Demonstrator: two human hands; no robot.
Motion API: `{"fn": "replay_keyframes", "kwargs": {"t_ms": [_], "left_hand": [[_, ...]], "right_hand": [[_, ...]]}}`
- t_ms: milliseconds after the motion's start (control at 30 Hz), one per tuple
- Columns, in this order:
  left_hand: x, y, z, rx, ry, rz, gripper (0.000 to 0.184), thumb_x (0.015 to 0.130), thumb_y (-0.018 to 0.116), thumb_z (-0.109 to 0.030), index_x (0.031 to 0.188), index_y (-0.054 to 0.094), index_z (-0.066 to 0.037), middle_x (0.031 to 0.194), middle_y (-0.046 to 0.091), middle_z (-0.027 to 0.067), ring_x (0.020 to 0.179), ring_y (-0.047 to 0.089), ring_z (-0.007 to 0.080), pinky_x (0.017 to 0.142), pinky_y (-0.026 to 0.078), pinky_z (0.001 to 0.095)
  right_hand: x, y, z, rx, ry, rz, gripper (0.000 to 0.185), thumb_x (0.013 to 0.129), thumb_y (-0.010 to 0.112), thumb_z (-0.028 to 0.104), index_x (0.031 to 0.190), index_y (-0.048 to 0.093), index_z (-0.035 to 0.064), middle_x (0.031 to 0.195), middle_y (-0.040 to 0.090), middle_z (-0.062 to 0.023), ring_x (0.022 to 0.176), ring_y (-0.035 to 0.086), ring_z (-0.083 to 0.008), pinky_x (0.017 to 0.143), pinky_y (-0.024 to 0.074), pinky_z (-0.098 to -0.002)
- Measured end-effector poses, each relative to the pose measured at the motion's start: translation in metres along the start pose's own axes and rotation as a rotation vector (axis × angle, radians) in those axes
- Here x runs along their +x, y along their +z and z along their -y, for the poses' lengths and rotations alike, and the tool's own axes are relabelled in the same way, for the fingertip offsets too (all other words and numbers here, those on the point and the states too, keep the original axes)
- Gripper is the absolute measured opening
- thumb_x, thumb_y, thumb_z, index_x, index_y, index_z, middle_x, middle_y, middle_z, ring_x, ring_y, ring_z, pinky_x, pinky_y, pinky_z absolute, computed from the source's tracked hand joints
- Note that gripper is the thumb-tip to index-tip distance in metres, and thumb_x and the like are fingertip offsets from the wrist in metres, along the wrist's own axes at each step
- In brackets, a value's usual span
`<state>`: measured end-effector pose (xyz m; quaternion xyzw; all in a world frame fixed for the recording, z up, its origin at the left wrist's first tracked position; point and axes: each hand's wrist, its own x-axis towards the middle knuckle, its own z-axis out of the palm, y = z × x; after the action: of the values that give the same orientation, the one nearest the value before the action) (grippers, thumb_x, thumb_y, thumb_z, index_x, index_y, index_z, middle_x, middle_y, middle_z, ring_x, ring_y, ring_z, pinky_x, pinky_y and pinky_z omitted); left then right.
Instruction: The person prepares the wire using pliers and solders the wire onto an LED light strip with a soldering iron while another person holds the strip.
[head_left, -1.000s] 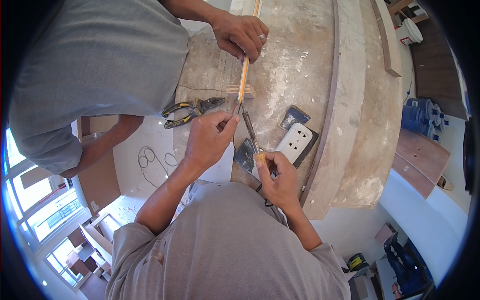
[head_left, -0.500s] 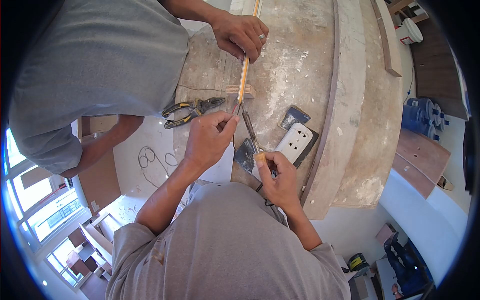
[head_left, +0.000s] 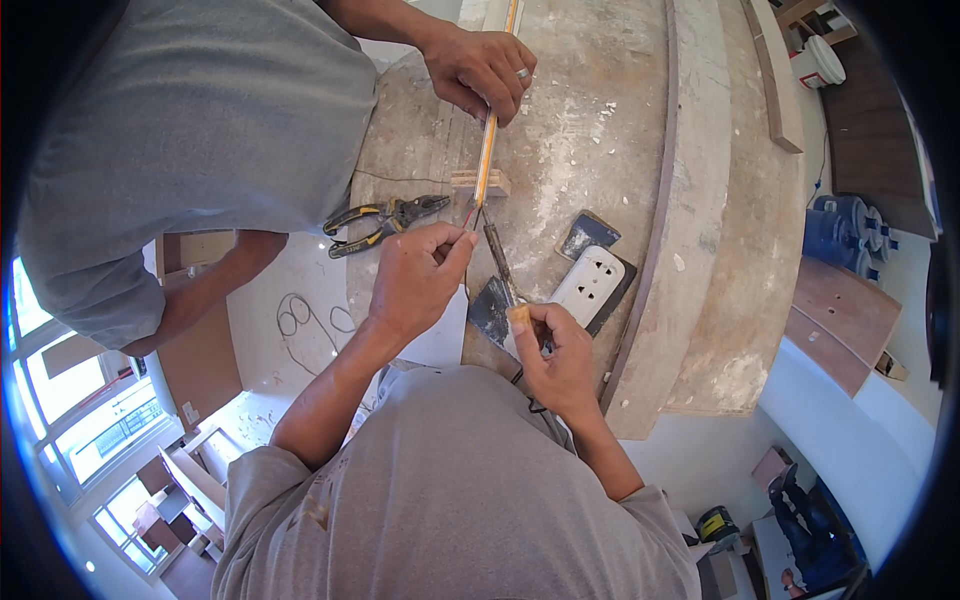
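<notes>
My right hand [head_left: 560, 362] grips the wooden handle of a soldering iron [head_left: 499, 259], whose tip meets the end of a narrow LED strip [head_left: 487, 160]. Between the thumb and fingertips of my left hand [head_left: 418, 278] is a thin wire [head_left: 470, 219], reddish near the strip's end. The strip's end rests over a small wood block [head_left: 465, 182]. Farther up, a co-worker's hand [head_left: 482, 75] with a ring holds the strip down. Whether the wire touches the iron's tip is too small to tell.
Yellow-black pliers [head_left: 385, 222] lie left of the strip. A white power outlet [head_left: 590, 285] and dark flat pieces [head_left: 492, 312] lie near my right hand. A long board [head_left: 690, 200] runs along the worktable [head_left: 570, 130]. A co-worker [head_left: 200, 130] stands close at the left.
</notes>
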<state>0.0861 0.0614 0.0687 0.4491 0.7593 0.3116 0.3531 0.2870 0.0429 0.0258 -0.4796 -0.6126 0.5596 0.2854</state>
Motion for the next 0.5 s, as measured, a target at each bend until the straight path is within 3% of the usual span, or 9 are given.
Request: {"fn": "replay_keyframes", "kwargs": {"t_ms": [500], "left_hand": [[0.0007, -0.0001, 0.0011, -0.007, -0.006, 0.013, 0.022, 0.095, 0.068, -0.017, 0.089, 0.071, 0.004, 0.061, 0.056, -0.0024, 0.057, 0.046, 0.003, 0.051, 0.038, 0.0243]], "right_hand": [[0.0001, 0.0017, 0.0002, -0.04, -0.016, 0.008, 0.015, 0.091, 0.068, 0.009, 0.1, 0.064, -0.003, 0.079, 0.06, -0.0114, 0.064, 0.056, -0.017, 0.058, 0.0454, -0.0303]]}}
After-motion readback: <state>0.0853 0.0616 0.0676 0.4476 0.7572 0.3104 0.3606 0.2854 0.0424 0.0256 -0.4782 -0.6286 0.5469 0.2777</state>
